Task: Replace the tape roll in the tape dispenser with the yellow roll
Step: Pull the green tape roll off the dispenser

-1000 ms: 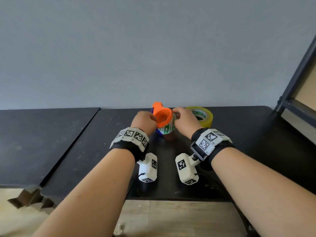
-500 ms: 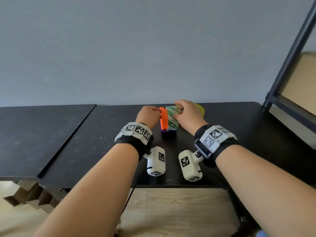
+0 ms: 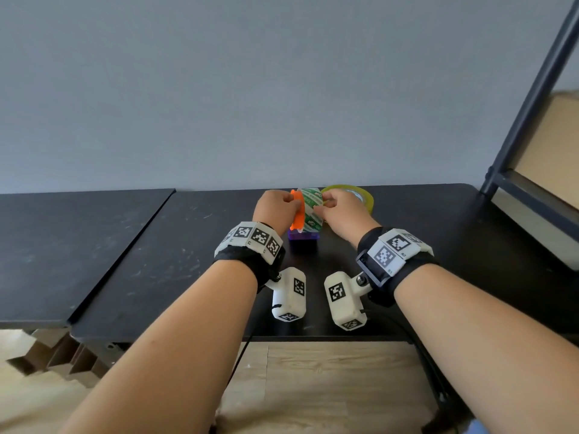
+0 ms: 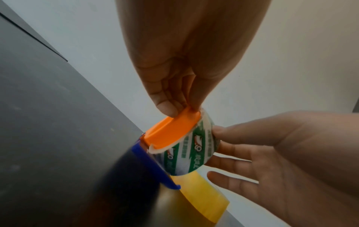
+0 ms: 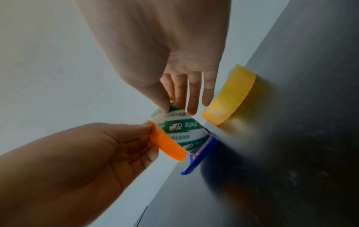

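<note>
Removal step: green-printed roll not yet off the dispenser.

Left hand pinches the orange hub between thumb and fingertips; right hand pinches the far rim of the green-and-white roll, other fingers loosely extended. The dispenser's blue base rests on the black table. Yellow roll lies flat just behind the right hand, untouched. Judgement: next move needs the old roll drawn sideways off the hub while the left hand braces, then a reach for the yellow roll. Head view shows table layout but hides the fingertips; wrist views show both pinches and roll-to-hub contact. Whether the hub is free of the base, cannot tell.
</note>
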Available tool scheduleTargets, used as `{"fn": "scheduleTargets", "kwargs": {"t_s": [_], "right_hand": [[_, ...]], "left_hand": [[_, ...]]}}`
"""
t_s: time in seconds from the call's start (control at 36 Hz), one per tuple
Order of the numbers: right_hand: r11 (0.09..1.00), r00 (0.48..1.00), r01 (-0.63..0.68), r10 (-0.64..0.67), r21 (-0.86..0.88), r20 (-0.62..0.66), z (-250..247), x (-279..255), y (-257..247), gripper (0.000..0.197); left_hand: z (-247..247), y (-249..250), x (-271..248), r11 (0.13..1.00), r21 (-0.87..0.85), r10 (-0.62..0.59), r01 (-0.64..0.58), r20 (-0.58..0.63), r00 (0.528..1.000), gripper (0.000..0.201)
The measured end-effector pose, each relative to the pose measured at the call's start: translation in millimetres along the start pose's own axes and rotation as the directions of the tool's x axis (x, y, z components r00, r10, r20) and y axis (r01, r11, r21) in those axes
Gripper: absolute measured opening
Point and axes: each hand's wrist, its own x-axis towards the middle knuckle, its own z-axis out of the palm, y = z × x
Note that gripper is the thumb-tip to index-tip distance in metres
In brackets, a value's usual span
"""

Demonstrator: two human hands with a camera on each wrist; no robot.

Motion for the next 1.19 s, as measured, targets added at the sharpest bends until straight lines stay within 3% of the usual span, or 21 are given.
{"fn": "scheduleTargets", "kwargs": {"t_s": [0.47, 0.58, 0.69, 0.81, 0.89, 0.94, 1.03, 1.08, 1.19], "right_hand": [[0.999, 0.990, -0.013, 0.018, 0.034, -0.143, -6, 13, 10, 0.025], [0.999, 0.989, -0.001, 0.009, 0.048, -0.148, -8, 13, 9, 0.026], [0.999, 0.988, 0.017, -0.010, 0.039, -0.151, -6, 12, 6, 0.022], [0.999, 0.988, 0.046, -0.044, 0.010, -0.145, -1, 12, 5, 0.022], [0.998, 0.988, 0.063, -0.063, -0.004, -0.140, 4, 13, 5, 0.021], [0.997, 0.988, 0.068, -0.072, -0.029, -0.134, 7, 15, 6, 0.021], [0.997, 0.991, 0.074, -0.077, -0.028, -0.114, 9, 16, 6, 0.021], [0.997, 0.991, 0.076, -0.079, -0.031, -0.111, 9, 16, 6, 0.020], [0.993, 0.985, 0.103, -0.108, -0.049, -0.132, 7, 15, 5, 0.019]], "left_hand": [[-15, 5, 4, 0.995, 0.096, 0.049, -0.031, -0.189, 0.981, 0.025], [-20, 2, 2, 0.972, 0.233, 0.083, -0.025, -0.244, 0.966, 0.028], [-26, -1, -3, 0.907, 0.414, 0.212, -0.079, -0.285, 0.935, 0.018], [-27, -8, -6, 0.811, 0.575, 0.270, -0.104, -0.210, 0.940, 0.022], [-28, -9, 2, 0.721, 0.692, 0.095, -0.040, -0.041, 0.995, 0.034], [-27, -8, 6, 0.652, 0.757, -0.007, -0.033, 0.049, 0.999, 0.040], [-29, -7, 9, 0.631, 0.776, -0.097, -0.005, 0.085, 0.992, 0.058], [-28, -9, 8, 0.597, 0.802, -0.114, -0.012, 0.100, 0.988, 0.049], [-28, -12, 5, 0.610, 0.792, 0.006, -0.038, 0.044, 0.999, 0.029]]}}
